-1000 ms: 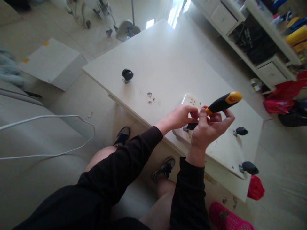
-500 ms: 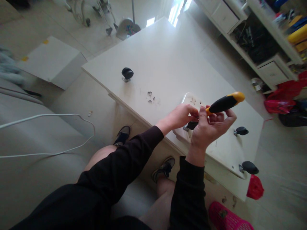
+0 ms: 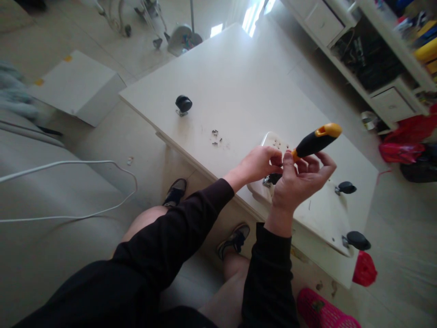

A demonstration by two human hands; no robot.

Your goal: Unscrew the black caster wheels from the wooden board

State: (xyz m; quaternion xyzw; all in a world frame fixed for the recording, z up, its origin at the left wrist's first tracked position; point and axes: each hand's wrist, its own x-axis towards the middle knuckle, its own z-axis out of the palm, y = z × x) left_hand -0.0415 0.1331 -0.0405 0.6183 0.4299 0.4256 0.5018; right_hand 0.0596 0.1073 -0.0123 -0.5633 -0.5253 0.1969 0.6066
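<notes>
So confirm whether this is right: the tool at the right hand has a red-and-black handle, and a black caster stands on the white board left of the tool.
Wrong colour: in the head view, the tool at the right hand has a yellow-and-black handle. A black caster stands on the white board left of the tool.

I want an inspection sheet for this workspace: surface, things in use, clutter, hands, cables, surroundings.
Surface: broad white board, lightly smudged.
Things in use: yellow-and-black screwdriver, tilted; white piece with holes and black caster, both partly hidden by the hands.
Clutter: small dark pieces, probably screws, lying loose.
Hands: right hand grips the screwdriver's lower end; left hand has fingers curled beside it, grip unclear.
Cables: white cable looping at picture left, apart from the board.
Surroundings: white box, drawer cabinet, pink basket.
</notes>
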